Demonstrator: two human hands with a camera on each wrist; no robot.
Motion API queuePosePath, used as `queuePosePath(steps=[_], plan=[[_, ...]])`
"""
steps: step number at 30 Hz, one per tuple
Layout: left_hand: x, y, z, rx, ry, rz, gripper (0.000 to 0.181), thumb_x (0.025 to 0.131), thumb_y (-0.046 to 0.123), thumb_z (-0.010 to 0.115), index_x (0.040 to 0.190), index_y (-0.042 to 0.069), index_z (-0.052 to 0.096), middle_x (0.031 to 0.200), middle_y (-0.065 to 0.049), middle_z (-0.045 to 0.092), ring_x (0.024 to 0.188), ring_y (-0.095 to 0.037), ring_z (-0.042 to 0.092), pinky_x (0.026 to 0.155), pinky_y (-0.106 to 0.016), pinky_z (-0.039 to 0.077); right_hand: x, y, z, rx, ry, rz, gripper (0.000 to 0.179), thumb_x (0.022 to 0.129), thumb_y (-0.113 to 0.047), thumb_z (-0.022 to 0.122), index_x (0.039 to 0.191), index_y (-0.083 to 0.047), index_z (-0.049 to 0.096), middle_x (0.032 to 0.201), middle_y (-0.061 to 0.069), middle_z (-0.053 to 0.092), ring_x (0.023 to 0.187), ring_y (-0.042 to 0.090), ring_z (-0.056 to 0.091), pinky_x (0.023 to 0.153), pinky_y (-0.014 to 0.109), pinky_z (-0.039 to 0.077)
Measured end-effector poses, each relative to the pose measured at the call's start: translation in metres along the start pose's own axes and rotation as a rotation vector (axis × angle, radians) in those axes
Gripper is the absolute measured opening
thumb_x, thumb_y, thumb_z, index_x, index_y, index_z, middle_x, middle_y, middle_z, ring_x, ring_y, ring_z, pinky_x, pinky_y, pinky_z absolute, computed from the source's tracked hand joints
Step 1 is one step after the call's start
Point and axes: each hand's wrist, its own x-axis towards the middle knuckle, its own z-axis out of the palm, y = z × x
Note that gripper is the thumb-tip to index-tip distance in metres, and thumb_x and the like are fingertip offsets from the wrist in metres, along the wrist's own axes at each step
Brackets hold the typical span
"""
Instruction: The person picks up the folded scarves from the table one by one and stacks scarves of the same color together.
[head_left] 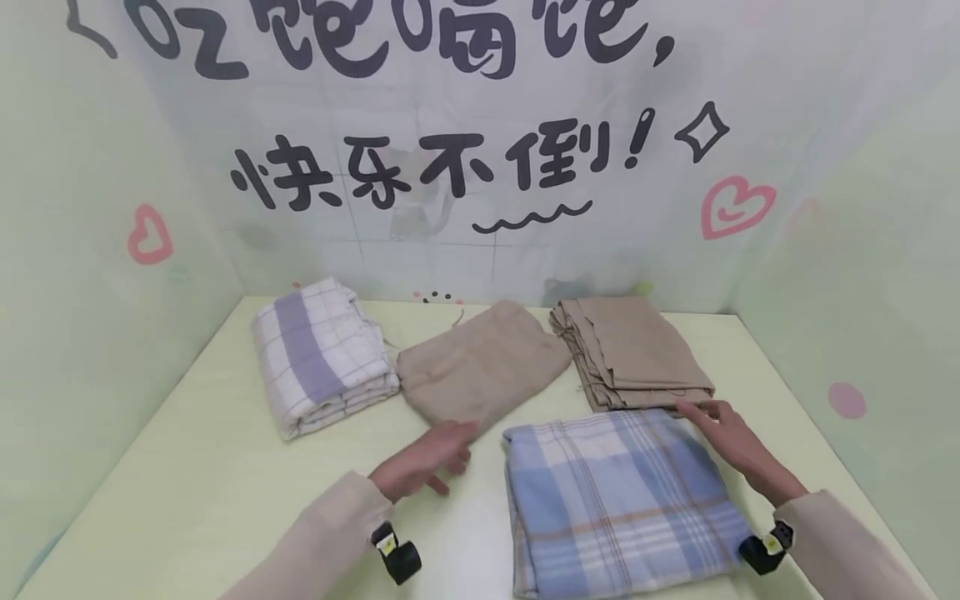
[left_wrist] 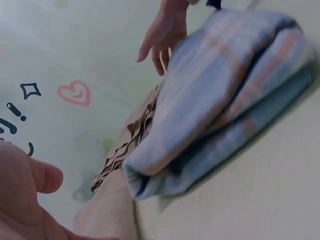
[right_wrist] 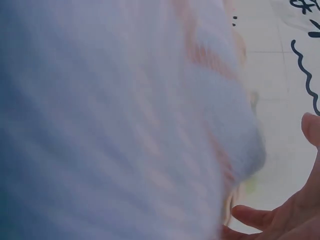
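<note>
A folded blue-and-white plaid cloth with orange stripes lies at the front right of the table. My right hand is at its far right corner, fingers loosely extended and holding nothing; whether they touch the cloth I cannot tell. To the left of the plaid cloth, my left hand hovers with relaxed fingers and nothing in its grasp. Just beyond its fingertips sits a soft tan cloth bundle with a thin cord end. In the left wrist view, the plaid cloth shows its thick folded layers.
A folded white checked cloth with a purple band lies at the back left. Folded brown fabric lies at the back right, close behind the plaid cloth. Printed walls enclose the pale yellow table at the back and both sides.
</note>
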Motion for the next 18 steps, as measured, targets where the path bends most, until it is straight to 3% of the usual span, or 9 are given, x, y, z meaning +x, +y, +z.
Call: queuePosePath(steps=[5,8,11,14,16,18], plan=[[0.0,-0.014,0.024,-0.304,-0.13,-0.085,0.072,0.099,0.038,0.034,0.14,-0.017,0.013,0.123,-0.04,0.047,0.112,-0.052,0.053,0.081,-0.066,0.047,-0.006,0.003,0.004,0.184,-0.149,0.164,0.098,0.093,-0.064,0.034,0.146,0.01,-0.001,0.144,0.04,0.008,0.13,0.057,0.019,0.089,0.067,0.039],[0.002,-0.018,0.038,-0.423,-0.189,-0.112,0.079,0.097,0.04,0.037,0.139,-0.02,0.007,0.125,-0.043,0.044,0.118,-0.054,0.048,0.086,-0.071,0.041,-0.008,0.002,0.01,0.252,-0.188,0.191,0.097,0.093,-0.063,0.038,0.145,0.011,0.002,0.142,0.039,0.017,0.126,0.052,0.032,0.09,0.06,0.042],[0.004,-0.018,0.05,-0.457,-0.222,-0.11,0.077,0.095,0.042,0.04,0.137,-0.018,0.018,0.122,-0.038,0.047,0.118,-0.052,0.048,0.085,-0.072,0.04,-0.008,0.003,0.02,0.248,-0.176,0.191,0.095,0.091,-0.058,0.048,0.143,0.013,0.013,0.135,0.035,0.034,0.113,0.038,0.049,0.088,0.047,0.045],[0.008,-0.016,0.061,-0.457,-0.24,-0.087,0.065,0.096,0.043,0.043,0.131,-0.011,0.037,0.113,-0.026,0.055,0.108,-0.041,0.057,0.08,-0.067,0.046,-0.008,0.004,0.031,0.233,-0.131,0.197,0.088,0.087,-0.053,0.058,0.137,0.013,0.03,0.122,0.026,0.052,0.098,0.025,0.058,0.083,0.038,0.047],[0.011,-0.014,0.069,-0.443,-0.227,-0.069,0.053,0.095,0.04,0.047,0.124,-0.004,0.043,0.104,-0.017,0.059,0.096,-0.03,0.062,0.076,-0.06,0.05,-0.008,0.005,0.035,0.24,-0.113,0.195,0.083,0.087,-0.05,0.061,0.135,0.013,0.036,0.115,0.021,0.059,0.091,0.02,0.06,0.079,0.035,0.049],[0.014,-0.013,0.078,-0.446,-0.197,-0.037,0.046,0.095,0.032,0.051,0.124,-0.002,0.041,0.1,-0.014,0.062,0.089,-0.024,0.064,0.074,-0.053,0.054,-0.008,0.006,0.038,0.256,-0.098,0.192,0.077,0.086,-0.047,0.062,0.131,0.012,0.042,0.107,0.016,0.063,0.085,0.017,0.062,0.075,0.032,0.049]])
